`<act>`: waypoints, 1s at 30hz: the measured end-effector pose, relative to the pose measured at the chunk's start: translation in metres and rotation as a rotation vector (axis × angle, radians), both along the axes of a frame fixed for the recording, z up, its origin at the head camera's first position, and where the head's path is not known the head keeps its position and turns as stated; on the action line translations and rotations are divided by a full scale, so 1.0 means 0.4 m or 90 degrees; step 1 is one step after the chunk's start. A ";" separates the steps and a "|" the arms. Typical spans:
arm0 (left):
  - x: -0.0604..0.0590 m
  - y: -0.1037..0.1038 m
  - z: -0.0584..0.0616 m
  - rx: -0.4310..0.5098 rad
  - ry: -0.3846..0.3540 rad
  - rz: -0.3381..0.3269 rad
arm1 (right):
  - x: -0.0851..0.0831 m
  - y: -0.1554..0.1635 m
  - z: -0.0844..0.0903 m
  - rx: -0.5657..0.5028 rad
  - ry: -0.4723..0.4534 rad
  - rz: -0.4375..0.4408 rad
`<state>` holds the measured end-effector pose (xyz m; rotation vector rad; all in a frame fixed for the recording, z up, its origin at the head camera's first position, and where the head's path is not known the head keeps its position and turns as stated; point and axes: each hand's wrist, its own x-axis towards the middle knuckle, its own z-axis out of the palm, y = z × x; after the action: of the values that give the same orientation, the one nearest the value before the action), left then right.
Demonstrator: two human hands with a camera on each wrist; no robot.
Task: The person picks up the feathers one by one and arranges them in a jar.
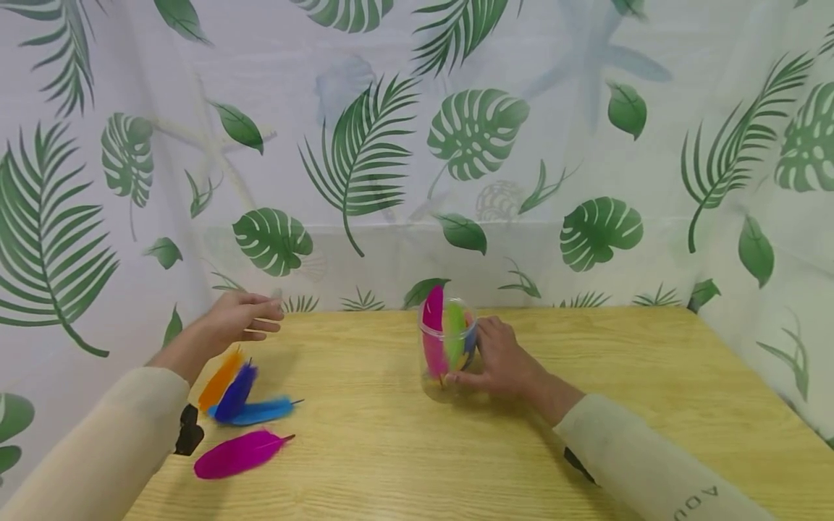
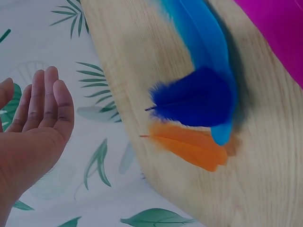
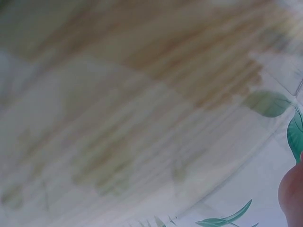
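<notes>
The right hand (image 1: 504,358) grips a clear plastic jar (image 1: 446,347) that stands upright on the wooden desk (image 1: 391,449) toward the middle of its far edge, fingers curled round the jar's right side. A magenta feather (image 1: 433,329) and a green feather (image 1: 455,334) stand upright inside the jar, their tips rising above its rim. The left hand (image 1: 242,318) hovers above the desk's far left corner with its fingers straight and relaxed, holding nothing. Just below it, near the left edge, an orange feather (image 1: 220,380), a dark blue feather (image 1: 236,392) and a light blue feather (image 1: 257,412) lie overlapping, with a second magenta feather (image 1: 237,454) lying apart, closer to the near edge. The right wrist view is too blurred to read.
</notes>
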<state>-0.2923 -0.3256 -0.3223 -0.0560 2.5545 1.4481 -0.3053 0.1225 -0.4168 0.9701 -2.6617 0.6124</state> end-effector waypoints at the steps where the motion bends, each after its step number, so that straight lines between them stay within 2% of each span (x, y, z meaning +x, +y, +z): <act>1: 0.000 -0.007 -0.003 -0.002 -0.003 0.001 | 0.000 0.000 0.000 -0.001 -0.001 -0.001; 6: 0.010 -0.044 -0.015 -0.005 -0.018 0.008 | -0.003 0.002 0.000 -0.001 -0.003 -0.004; 13: 0.027 -0.098 -0.033 0.022 -0.039 0.024 | -0.006 0.001 0.001 -0.005 -0.001 0.001; 22: 0.043 -0.187 -0.062 0.115 -0.087 0.068 | -0.004 0.004 0.002 -0.010 0.012 0.007; 26: 0.059 -0.217 -0.068 0.152 -0.100 0.103 | -0.005 0.002 0.001 -0.012 0.002 0.001; 30: 0.080 -0.238 -0.071 0.139 -0.145 0.161 | -0.007 0.000 -0.003 -0.012 0.000 -0.001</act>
<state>-0.2602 -0.4208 -0.3509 -0.4967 2.2562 1.6916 -0.3080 0.1225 -0.4180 0.9631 -2.6523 0.6354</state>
